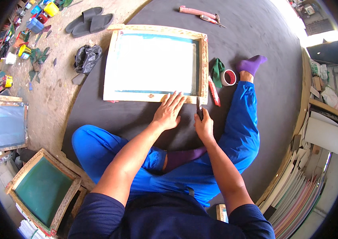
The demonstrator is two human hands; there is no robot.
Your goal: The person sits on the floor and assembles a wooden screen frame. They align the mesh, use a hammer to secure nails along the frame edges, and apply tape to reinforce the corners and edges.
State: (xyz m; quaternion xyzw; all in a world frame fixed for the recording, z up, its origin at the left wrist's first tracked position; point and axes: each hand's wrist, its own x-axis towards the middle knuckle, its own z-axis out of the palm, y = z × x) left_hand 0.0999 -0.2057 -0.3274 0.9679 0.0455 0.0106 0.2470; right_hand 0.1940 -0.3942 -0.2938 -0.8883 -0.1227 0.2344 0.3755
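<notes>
Up close, left hand (169, 111) spread flat on rough wooden screen frame (205, 59) with pale smooth mesh, right hand (204, 126) beside it gripping slim dark blade tool (199, 109) at frame's corner, matte dark mat (256, 32) beneath.

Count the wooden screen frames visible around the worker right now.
3: one frame on the dark mat under the left hand, one at far left, one lower left. Others may be hidden.

my right hand (204, 126) covers most of the dark tool (199, 110) at the wooden screen frame's (156, 96) near edge; its lower end is hidden, its kind too small to tell.
</notes>
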